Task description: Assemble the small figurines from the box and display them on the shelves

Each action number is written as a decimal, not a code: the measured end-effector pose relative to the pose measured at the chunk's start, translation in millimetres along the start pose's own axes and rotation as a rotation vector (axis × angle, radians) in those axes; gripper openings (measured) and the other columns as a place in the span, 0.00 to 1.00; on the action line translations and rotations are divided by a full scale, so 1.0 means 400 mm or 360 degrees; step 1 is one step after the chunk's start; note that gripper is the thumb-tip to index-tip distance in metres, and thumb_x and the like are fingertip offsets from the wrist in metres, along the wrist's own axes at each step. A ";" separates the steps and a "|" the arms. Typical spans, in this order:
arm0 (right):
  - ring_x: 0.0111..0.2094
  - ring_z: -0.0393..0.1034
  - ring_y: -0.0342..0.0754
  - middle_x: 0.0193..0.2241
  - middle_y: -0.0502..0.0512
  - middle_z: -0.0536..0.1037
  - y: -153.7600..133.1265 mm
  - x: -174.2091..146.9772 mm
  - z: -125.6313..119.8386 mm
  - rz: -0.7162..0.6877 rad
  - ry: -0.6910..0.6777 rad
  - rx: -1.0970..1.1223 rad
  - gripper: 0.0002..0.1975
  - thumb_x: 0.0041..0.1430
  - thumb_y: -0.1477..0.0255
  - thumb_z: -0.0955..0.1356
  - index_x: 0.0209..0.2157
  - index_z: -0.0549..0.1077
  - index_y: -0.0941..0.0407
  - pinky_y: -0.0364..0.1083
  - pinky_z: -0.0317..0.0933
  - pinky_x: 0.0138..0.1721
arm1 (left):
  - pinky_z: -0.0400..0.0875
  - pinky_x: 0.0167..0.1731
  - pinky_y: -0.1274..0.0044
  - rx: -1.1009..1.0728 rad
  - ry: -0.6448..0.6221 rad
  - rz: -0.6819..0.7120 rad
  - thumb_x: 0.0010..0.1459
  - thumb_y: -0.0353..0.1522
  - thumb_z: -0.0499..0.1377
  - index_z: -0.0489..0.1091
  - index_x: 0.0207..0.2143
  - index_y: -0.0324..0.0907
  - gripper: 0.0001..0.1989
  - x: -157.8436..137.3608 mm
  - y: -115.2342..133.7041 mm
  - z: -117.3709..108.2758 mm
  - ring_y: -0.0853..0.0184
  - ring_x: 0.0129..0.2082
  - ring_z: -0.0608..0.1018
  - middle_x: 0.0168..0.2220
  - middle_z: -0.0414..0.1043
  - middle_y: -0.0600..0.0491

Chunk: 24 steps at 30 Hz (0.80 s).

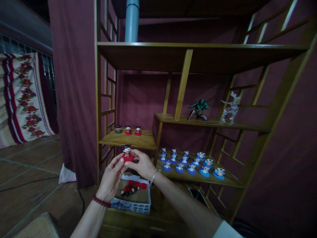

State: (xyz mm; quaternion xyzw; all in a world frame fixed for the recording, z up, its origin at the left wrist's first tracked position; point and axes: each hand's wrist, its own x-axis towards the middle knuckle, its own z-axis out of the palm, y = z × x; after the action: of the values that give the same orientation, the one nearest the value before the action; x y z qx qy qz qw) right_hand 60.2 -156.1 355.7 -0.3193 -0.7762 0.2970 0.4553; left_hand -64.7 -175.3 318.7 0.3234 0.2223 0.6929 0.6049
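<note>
A small doll figurine (127, 152) with black hair buns stands on a round red base, held upright between my two hands. The fingers of my left hand (112, 177) pinch the base from the left. My right hand (143, 164) grips the same base from the right. Just behind, three similar figurines (128, 130) are lined up on the small left shelf (131, 142); two have red bases and one a dark base. Below my hands is an open cardboard box (141, 207) with several red bases (135, 184) and dark-haired figurines (130, 191) lying in it.
Several blue-based figurines (192, 168) stand in rows on the lower right shelf. Above them are a dark green crouching statue (198, 109) and a clear glass animal (231, 107). A blue-grey cylinder (132, 21) stands on the top board. A curtain (71, 99) hangs at left.
</note>
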 end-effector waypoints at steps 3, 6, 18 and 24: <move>0.35 0.69 0.43 0.35 0.51 0.75 -0.004 0.007 -0.001 0.0018 0.0041 -0.0010 0.17 0.44 0.74 0.68 0.40 0.69 0.57 0.43 0.63 0.38 | 0.69 0.35 0.80 0.0066 0.0003 0.0079 0.43 0.28 0.63 0.69 0.36 0.38 0.15 0.011 0.003 0.007 0.71 0.34 0.74 0.36 0.73 0.50; 0.33 0.69 0.43 0.34 0.51 0.75 -0.003 0.014 -0.003 0.0032 0.0073 -0.0033 0.17 0.44 0.74 0.68 0.39 0.70 0.57 0.43 0.63 0.37 | 0.68 0.33 0.80 0.0129 0.0016 0.0144 0.41 0.30 0.64 0.69 0.35 0.37 0.15 0.023 0.004 0.013 0.72 0.31 0.74 0.33 0.73 0.51; 0.31 0.69 0.43 0.32 0.51 0.75 0.013 0.048 -0.030 0.0001 0.0216 -0.0146 0.18 0.43 0.72 0.69 0.40 0.69 0.57 0.42 0.64 0.33 | 0.64 0.39 0.75 0.0656 -0.0144 0.0373 0.43 0.32 0.60 0.67 0.41 0.36 0.20 0.062 0.029 0.045 0.67 0.36 0.72 0.37 0.72 0.48; 0.31 0.69 0.43 0.31 0.51 0.75 0.014 0.071 -0.052 0.0047 0.0331 -0.0258 0.18 0.43 0.71 0.69 0.39 0.69 0.56 0.41 0.63 0.32 | 0.65 0.38 0.75 0.0911 -0.0113 0.0478 0.42 0.31 0.59 0.69 0.37 0.36 0.16 0.099 0.036 0.069 0.67 0.33 0.73 0.33 0.73 0.50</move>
State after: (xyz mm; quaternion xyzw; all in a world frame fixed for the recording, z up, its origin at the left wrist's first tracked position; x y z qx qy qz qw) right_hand 69.2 -127.3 374.4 -0.3954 -0.7416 0.2053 0.5016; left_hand -57.4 -141.3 354.9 0.5335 0.3366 0.6721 0.3877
